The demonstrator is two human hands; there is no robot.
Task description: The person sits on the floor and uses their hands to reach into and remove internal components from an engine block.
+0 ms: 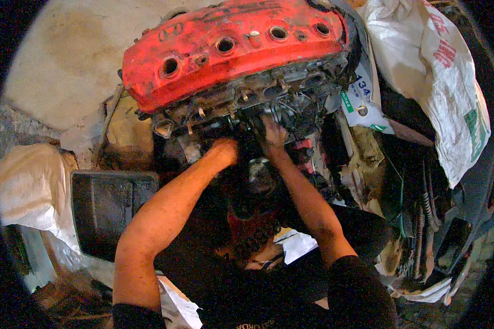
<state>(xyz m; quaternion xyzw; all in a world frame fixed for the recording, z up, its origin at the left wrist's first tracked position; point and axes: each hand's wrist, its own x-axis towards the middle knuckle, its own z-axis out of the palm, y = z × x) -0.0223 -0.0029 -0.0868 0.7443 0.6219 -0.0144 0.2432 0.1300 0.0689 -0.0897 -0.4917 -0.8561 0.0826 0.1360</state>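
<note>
Both hands (225, 151) (273, 134) forward at engine (241, 68)

Illumination is uneven: the red valve cover (239, 66) is bright; the near side lies in grainy shadow. The right hand (271, 134) is blurred. Dark vignetting rings the view.

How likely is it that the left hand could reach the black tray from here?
Probably yes: the black tray sits just left of the left arm, its open top largely uncovered. The left hand is down at the engine, so it would first have to come away.
</note>
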